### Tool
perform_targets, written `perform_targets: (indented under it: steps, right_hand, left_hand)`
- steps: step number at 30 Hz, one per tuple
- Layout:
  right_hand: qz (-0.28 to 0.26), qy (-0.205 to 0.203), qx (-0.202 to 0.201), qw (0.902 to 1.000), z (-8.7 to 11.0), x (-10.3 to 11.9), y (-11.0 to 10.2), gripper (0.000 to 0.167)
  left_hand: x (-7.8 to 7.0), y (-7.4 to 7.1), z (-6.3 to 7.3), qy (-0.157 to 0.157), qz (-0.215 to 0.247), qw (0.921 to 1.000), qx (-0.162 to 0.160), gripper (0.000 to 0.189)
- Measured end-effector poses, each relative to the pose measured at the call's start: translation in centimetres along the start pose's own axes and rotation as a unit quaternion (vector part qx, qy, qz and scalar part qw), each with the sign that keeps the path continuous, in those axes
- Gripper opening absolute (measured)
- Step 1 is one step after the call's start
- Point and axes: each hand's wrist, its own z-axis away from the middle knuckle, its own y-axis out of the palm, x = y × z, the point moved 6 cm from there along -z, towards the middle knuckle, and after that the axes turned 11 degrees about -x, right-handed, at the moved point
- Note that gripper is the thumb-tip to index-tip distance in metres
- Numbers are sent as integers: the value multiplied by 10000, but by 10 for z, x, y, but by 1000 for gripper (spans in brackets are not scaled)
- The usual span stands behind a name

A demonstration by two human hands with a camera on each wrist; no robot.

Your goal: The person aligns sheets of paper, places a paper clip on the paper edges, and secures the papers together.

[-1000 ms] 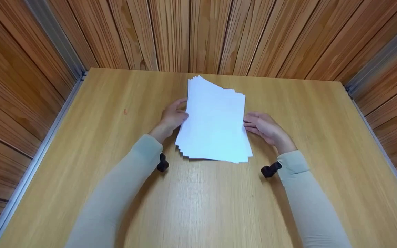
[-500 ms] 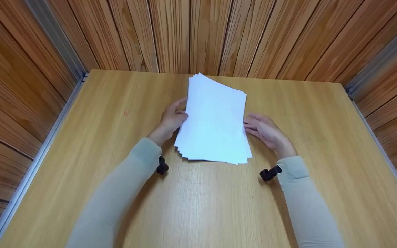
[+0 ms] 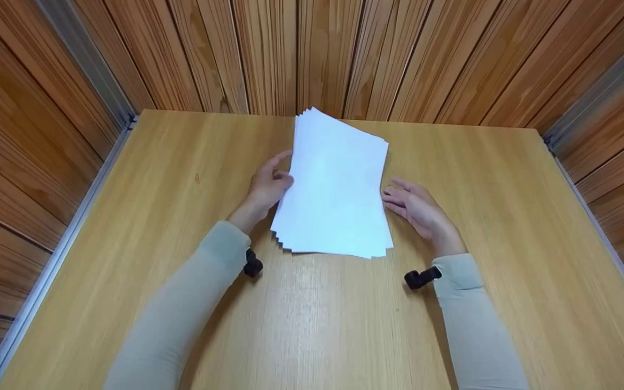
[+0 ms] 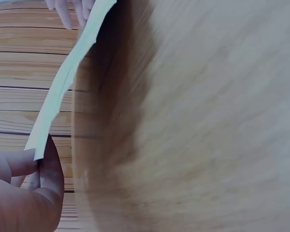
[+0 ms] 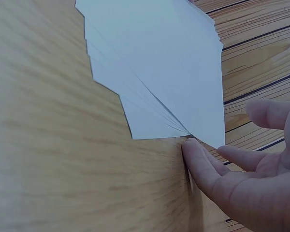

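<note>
A fanned stack of white paper sheets (image 3: 333, 189) is off the table in the middle of the head view, its edges uneven. My left hand (image 3: 268, 189) pinches the stack's left edge, thumb on top and fingers beneath, as the left wrist view shows with the stack's thin edge (image 4: 63, 82). At the opposite edge is my right hand (image 3: 417, 208). In the right wrist view its fingertips (image 5: 191, 145) touch the edge of the sheets (image 5: 154, 63), while the thumb stands away from the paper. Several sheets spread apart near those fingertips.
The wooden tabletop (image 3: 312, 325) spreads around the stack, with a small red mark (image 3: 197, 177) at the left. Wood-plank walls (image 3: 323, 54) close off the back and both sides. Black wrist cameras (image 3: 420, 278) sit by the cuffs.
The far edge of the stack has risen and shifted slightly away, and its near edge has slid a little left. The right hand's thumb and fingers have spread apart; the left keeps its pinch.
</note>
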Motion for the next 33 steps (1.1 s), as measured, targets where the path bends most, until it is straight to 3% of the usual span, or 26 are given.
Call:
perform_targets:
  steps: [15, 33]
  right_hand:
    - [-254, -292, -195, 9991, 5, -4, -8, 73]
    - [-138, -814, -677, 9943, 10, 11, -2, 72]
  left_hand:
    - [-31, -1, 11, 1265, -279, 9913, -233, 58]
    - [-40, -5, 24, 1767, 120, 9834, -389, 58]
